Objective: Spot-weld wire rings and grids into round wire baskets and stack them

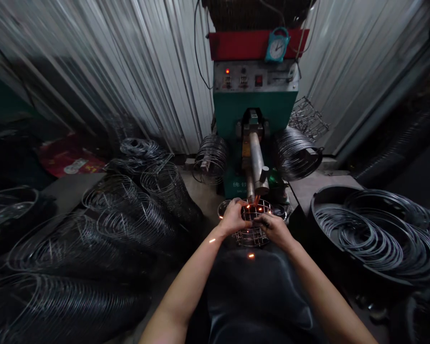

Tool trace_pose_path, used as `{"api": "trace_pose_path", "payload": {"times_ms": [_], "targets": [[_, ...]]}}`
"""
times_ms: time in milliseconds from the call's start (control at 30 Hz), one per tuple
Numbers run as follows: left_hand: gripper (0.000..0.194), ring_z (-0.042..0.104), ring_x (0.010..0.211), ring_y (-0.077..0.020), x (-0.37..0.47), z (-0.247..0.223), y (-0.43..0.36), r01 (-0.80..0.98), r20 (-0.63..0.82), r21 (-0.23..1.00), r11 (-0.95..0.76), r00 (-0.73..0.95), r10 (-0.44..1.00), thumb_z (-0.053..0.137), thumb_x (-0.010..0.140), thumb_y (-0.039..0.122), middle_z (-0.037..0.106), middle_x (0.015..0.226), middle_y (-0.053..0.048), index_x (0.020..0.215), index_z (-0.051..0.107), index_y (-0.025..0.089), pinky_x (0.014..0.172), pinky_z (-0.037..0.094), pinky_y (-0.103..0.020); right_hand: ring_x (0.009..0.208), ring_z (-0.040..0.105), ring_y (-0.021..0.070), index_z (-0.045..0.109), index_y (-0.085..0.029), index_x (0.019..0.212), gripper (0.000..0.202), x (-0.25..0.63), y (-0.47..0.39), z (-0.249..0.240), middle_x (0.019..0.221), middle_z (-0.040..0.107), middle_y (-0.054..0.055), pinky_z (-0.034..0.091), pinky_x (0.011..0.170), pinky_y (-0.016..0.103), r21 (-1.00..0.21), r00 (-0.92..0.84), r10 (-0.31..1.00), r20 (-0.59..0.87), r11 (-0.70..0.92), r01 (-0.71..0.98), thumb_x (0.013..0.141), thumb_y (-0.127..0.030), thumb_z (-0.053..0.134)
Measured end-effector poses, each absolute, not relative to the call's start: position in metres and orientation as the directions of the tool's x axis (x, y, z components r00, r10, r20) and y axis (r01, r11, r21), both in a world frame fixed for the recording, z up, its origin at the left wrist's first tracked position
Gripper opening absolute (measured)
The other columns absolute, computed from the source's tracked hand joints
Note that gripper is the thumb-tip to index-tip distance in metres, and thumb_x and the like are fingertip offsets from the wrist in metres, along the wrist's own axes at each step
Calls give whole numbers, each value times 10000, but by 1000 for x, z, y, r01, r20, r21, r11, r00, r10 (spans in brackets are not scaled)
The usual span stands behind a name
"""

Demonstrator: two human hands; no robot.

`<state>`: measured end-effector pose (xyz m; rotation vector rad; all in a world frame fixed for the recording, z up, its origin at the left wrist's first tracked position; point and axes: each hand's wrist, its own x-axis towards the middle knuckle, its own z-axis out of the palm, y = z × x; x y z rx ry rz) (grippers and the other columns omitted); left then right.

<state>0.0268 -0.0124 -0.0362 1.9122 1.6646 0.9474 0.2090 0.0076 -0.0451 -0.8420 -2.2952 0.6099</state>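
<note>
A round wire basket (252, 237) is held at the electrodes of a green spot welder (227, 112). My left hand (233, 217) grips the basket's left side, thumb and fingers closed on the wire. On the other side my right hand (274, 227) pinches the basket's wire near the rim. The welder's upper electrode arm (257, 157) points down at the basket just beyond my fingers. Orange sparks fly around the contact and over my left forearm. Where the wires meet the electrode tips is partly hidden by my hands.
Stacks of wire rings (125, 220) crowd the floor at left. A black tub (317, 203) of wire rings stands at right. Ring bundles hang on both sides of the welder. A blue clock (276, 47) hangs on its red top panel. A dark apron (254, 291) covers my lap.
</note>
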Motion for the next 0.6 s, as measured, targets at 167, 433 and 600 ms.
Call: {"api": "trace_pose_path", "payload": {"times_ms": [167, 433, 600], "targets": [[632, 478, 1056, -238, 28, -35, 1, 729, 210, 671, -136, -12, 978, 779, 461, 276, 477, 1097, -84, 1033, 545, 143, 924, 407, -361, 809, 623, 196, 632, -222, 843, 209, 203, 16, -46, 874, 655, 49, 486, 707, 302, -562, -558, 733, 390, 669, 486, 752, -88, 499], [659, 483, 1044, -231, 24, -41, 12, 688, 243, 705, -170, -9, 970, 796, 446, 327, 482, 1092, -84, 1030, 553, 141, 925, 410, -373, 857, 607, 208, 624, -213, 936, 166, 221, 18, -52, 941, 624, 78, 481, 763, 330, -607, -405, 797, 448, 604, 516, 822, -241, 508], [649, 507, 1010, -221, 19, -42, 28, 668, 227, 728, -154, -23, 974, 795, 446, 323, 495, 1072, -77, 1019, 553, 135, 899, 428, -371, 792, 601, 210, 626, -195, 835, 154, 221, 33, -53, 868, 626, 78, 472, 707, 329, -602, -405, 813, 419, 583, 546, 822, -222, 475]]}}
